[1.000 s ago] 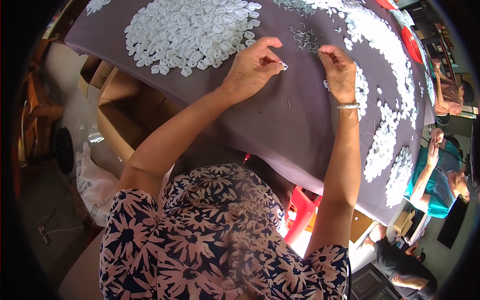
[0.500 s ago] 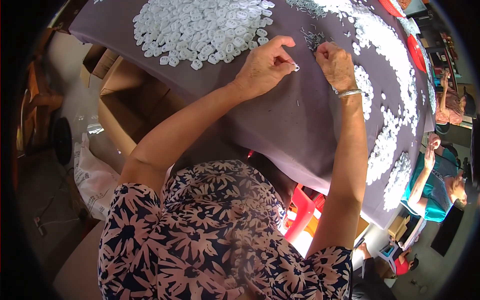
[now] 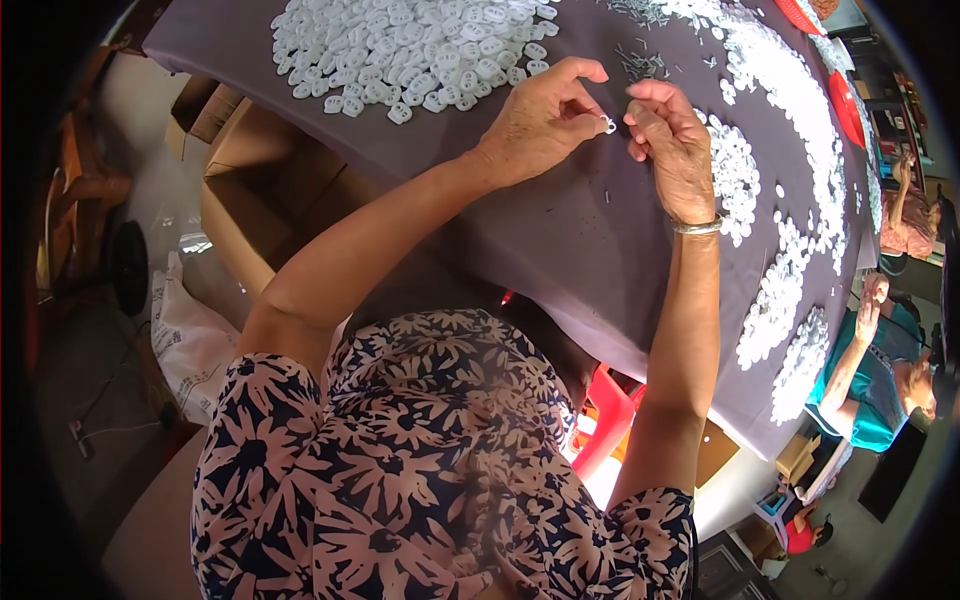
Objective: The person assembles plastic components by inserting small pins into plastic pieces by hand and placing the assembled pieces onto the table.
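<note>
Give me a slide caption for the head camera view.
Left hand pinching a small white piece, right hand close beside it, over a cloth-covered table bearing a heap of white pieces.

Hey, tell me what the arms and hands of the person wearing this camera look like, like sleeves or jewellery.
Both the left hand and right hand are ungloved, and the forearms are uncovered. The short, loose sleeves are dark navy with large pale pink flowers. A silver-coloured bracelet circles the right wrist; the left wrist shows none.
</note>
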A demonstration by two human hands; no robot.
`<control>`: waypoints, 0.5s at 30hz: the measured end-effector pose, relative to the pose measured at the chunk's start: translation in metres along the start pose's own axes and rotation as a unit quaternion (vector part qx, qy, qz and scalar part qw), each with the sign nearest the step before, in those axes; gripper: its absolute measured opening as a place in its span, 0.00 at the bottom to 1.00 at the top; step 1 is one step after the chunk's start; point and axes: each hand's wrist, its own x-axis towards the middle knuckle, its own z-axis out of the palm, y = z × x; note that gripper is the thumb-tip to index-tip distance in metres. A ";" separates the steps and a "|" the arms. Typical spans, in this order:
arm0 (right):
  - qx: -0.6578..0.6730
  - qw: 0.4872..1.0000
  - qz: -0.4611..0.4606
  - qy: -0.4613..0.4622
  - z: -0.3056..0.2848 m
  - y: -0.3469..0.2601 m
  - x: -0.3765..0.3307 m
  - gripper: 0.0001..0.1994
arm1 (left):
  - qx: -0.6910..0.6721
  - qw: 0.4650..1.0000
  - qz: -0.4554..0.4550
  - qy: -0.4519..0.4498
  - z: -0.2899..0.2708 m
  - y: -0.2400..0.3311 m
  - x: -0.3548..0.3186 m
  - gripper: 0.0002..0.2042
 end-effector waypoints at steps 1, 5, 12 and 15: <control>0.001 1.000 0.001 0.000 0.000 0.001 -0.001 0.04 | 0.000 1.000 -0.002 0.000 -0.001 -0.001 0.000 0.19; -0.042 0.999 -0.013 -0.002 -0.002 0.004 -0.006 0.06 | 0.007 1.000 0.005 -0.001 0.000 -0.003 0.001 0.20; -0.069 0.998 0.003 0.010 0.003 0.007 -0.007 0.07 | 0.021 1.000 0.020 0.004 0.001 -0.005 0.002 0.20; -0.057 0.998 0.023 0.006 0.006 0.003 -0.008 0.07 | 0.018 0.999 0.024 0.011 0.000 -0.006 0.001 0.19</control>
